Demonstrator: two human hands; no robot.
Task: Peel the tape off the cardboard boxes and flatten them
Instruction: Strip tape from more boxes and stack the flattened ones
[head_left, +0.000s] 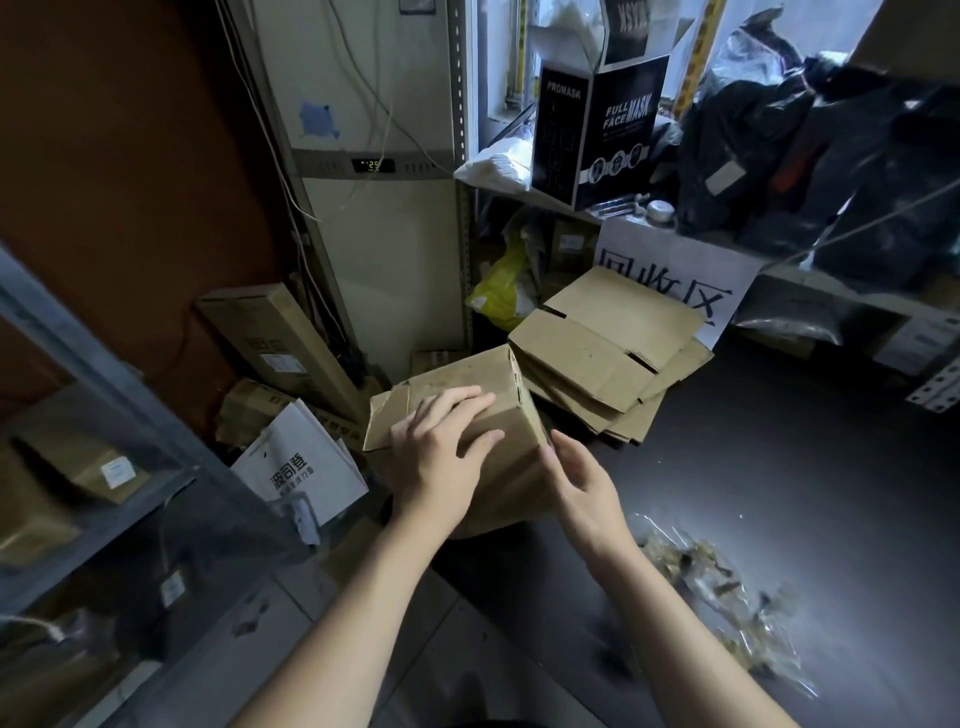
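A brown cardboard box stands at the left edge of a dark table, one flap sticking out to its left. My left hand lies on top of the box with fingers spread and nearly straight. My right hand is at the box's right side, fingers relaxed, fingertips at its lower right corner. Behind the box lies a stack of flattened cardboard boxes. A heap of peeled clear tape lies on the table to the right.
A shelf behind the table carries a black mask box, dark plastic bags and a white paper sign. Left of the table stand a white cabinet unit, long cartons, a white paper bag and a metal rack.
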